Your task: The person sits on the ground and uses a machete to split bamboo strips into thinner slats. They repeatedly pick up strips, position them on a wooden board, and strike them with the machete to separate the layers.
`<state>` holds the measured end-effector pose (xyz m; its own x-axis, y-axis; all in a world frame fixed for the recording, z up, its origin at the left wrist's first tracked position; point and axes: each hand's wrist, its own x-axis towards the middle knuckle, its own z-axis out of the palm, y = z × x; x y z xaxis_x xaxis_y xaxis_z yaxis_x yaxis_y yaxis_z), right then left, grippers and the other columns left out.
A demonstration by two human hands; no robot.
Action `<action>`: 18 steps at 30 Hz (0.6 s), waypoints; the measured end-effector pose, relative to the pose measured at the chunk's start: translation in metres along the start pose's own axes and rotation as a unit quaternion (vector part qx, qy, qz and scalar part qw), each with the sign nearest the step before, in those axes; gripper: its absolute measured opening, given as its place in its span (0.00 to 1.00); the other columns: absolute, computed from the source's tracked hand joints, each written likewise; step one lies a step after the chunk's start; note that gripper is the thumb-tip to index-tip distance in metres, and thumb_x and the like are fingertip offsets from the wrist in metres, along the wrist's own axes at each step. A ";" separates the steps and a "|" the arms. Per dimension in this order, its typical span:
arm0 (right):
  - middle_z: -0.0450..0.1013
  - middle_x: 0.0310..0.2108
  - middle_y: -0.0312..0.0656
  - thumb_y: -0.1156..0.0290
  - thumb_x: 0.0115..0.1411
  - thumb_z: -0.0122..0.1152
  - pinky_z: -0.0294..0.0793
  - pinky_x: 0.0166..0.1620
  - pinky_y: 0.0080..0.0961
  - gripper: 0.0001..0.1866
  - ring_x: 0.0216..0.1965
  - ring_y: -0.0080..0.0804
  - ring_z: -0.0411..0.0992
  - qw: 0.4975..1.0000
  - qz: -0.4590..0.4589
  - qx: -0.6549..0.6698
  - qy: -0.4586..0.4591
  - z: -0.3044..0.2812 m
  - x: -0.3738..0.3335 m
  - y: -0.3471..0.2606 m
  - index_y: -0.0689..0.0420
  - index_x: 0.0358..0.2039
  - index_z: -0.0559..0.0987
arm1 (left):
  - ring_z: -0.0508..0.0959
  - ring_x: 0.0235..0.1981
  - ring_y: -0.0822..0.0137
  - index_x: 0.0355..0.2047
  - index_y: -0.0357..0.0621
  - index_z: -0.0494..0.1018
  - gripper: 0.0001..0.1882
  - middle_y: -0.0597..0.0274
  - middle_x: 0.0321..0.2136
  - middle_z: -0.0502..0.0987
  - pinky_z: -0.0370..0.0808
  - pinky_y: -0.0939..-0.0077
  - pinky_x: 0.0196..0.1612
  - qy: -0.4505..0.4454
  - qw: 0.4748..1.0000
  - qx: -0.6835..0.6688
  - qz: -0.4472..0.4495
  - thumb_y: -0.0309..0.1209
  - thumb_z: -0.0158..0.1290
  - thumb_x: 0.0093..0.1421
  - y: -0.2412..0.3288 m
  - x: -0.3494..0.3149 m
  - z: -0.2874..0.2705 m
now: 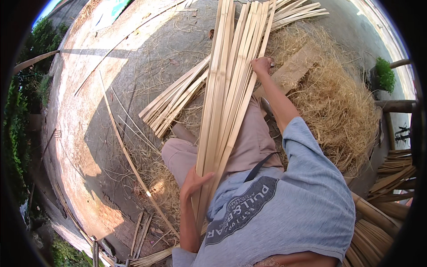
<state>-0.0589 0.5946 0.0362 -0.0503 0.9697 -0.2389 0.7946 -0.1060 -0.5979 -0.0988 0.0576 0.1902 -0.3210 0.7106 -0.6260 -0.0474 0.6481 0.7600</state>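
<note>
A bundle of long, flat bamboo strips [218, 93] lies lengthwise across my lap, fanning out toward the far end. My left hand [195, 180] grips its near part at the left edge, thumb lying over the strips and the other fingers mostly hidden. At the bundle's right edge, farther away, my right hand [261, 66] is closed in a fist against the outer strips. Something small and dark shows beside that fist, too small to name. Beneath the bundle, a second stack of strips [178, 95] lies crosswise, its ends showing at left and far right.
A big heap of curly bamboo shavings [338, 107] spreads on the right, with a flat brown board [293, 69] over it. One long loose strip [120, 138] lies on the concrete floor at left. More bamboo pieces [373, 236] are piled at the lower right.
</note>
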 end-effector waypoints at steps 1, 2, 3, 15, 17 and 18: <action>0.61 0.66 0.53 0.65 0.59 0.62 0.64 0.63 0.52 0.14 0.63 0.51 0.65 0.999 0.029 0.019 -0.001 0.011 0.013 0.007 0.64 0.36 0.85 | 0.79 0.48 0.65 0.58 0.30 0.71 0.33 0.50 0.49 0.81 0.75 0.70 0.54 -0.001 1.000 -0.003 -0.001 0.36 0.68 0.56 -0.001 0.001 0.000; 0.62 0.65 0.57 0.64 0.59 0.62 0.62 0.65 0.51 0.15 0.64 0.53 0.63 1.000 -0.017 0.012 -0.005 0.013 0.012 0.009 0.64 0.36 0.85 | 0.79 0.48 0.65 0.58 0.30 0.71 0.34 0.50 0.49 0.81 0.75 0.70 0.54 0.001 1.000 -0.005 -0.004 0.36 0.68 0.56 0.001 0.000 0.001; 0.62 0.64 0.61 0.64 0.59 0.61 0.60 0.66 0.50 0.15 0.65 0.56 0.61 0.998 -0.063 0.005 -0.008 0.015 0.011 0.013 0.65 0.35 0.85 | 0.79 0.48 0.65 0.58 0.30 0.71 0.34 0.50 0.49 0.81 0.75 0.70 0.54 0.001 1.000 -0.008 -0.013 0.36 0.68 0.56 0.002 -0.001 0.001; 0.51 0.74 0.53 0.64 0.61 0.62 0.41 0.74 0.52 0.11 0.75 0.58 0.40 0.975 -0.212 0.065 0.025 -0.025 -0.041 0.008 0.53 0.40 0.87 | 0.80 0.47 0.66 0.56 0.30 0.72 0.33 0.52 0.48 0.81 0.76 0.70 0.52 0.010 0.999 -0.016 -0.031 0.37 0.69 0.55 -0.006 0.001 0.000; 0.49 0.75 0.51 0.66 0.62 0.61 0.41 0.74 0.53 0.10 0.76 0.58 0.38 0.983 -0.182 0.016 -0.016 -0.021 -0.026 0.004 0.50 0.40 0.87 | 0.80 0.46 0.67 0.55 0.30 0.73 0.33 0.52 0.47 0.82 0.77 0.70 0.51 0.013 0.999 -0.012 -0.027 0.37 0.69 0.54 -0.014 0.006 -0.001; 0.47 0.76 0.50 0.65 0.63 0.59 0.52 0.71 0.56 0.09 0.76 0.60 0.38 0.984 -0.178 0.010 -0.028 -0.018 -0.017 0.004 0.49 0.37 0.87 | 0.80 0.47 0.66 0.56 0.30 0.72 0.34 0.52 0.48 0.81 0.77 0.70 0.51 0.009 1.000 -0.013 -0.025 0.39 0.69 0.54 -0.016 0.007 -0.002</action>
<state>-0.0440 0.5814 0.0512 -0.3573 0.9325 -0.0522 0.7084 0.2342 -0.6658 -0.1021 0.0521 0.1743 -0.3350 0.6721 -0.6603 -0.0885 0.6753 0.7323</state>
